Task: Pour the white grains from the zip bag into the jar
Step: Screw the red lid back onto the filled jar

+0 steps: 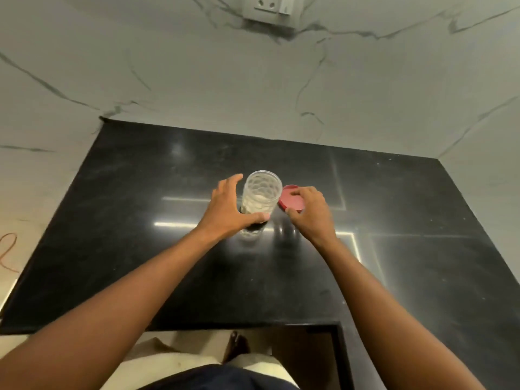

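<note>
A clear plastic jar [263, 192] with a dimpled pattern stands upright and uncovered on the black countertop [140, 235], with white grains in its lower part. My left hand [225, 209] wraps the jar's left side near the base, thumb across its front. A red round lid [289, 197] is just right of the jar, tilted, and my right hand [308, 212] grips it from the right with thumb and fingers. No zip bag is in view.
White marble walls close the counter at the back and both sides, with a switch and socket plate [270, 8] high on the back wall. The counter's front edge has a cut-out at the lower right [309, 333]. An orange cord [8, 254] lies at far left.
</note>
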Motion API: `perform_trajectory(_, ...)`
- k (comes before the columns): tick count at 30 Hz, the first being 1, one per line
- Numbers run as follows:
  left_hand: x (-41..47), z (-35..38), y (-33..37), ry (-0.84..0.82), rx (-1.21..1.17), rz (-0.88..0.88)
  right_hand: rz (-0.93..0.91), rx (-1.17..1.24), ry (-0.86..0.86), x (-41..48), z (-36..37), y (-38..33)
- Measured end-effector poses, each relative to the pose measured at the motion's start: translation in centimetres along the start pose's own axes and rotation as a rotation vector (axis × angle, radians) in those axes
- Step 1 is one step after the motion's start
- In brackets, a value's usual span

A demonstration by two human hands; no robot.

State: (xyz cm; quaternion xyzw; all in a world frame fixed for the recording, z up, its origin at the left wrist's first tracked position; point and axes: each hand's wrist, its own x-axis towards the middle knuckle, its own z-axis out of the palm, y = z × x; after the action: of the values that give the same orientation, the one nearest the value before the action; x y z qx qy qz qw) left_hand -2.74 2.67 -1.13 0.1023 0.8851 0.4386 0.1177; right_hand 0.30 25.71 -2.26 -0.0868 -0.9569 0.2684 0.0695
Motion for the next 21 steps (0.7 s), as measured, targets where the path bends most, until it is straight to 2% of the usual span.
perform_trajectory(6,3.2,3.3,0.2,0.033,-0.137,0.031,-0.037,-0.356,-0.532,5.5,0.9,2.1)
perform_trajectory(9,3.7,3.8,-0.1,0.083,-0.145,0.029,-0.09,-0.453,-0.633,6.9,1.5,2.2)
perform_trajectory(13,3.9,4.1,-0.3,0.103,-0.14,-0.008,-0.14,-0.447,-0.563,7.8,0.6,2.1)
perform_trajectory(15,3.8,4.1,-0.4,0.103,-0.125,-0.027,-0.095,-0.311,-0.419,8.0,-0.3,2.0)
perform_trajectory(18,3.8,4.1,-0.6,0.092,-0.108,-0.025,0.026,0.141,-0.105,7.6,-2.5,1.0)
perform_trajectory(21,3.9,4.1,-0.5,0.093,-0.093,-0.04,0.08,0.586,0.042,6.8,-4.4,-1.7)
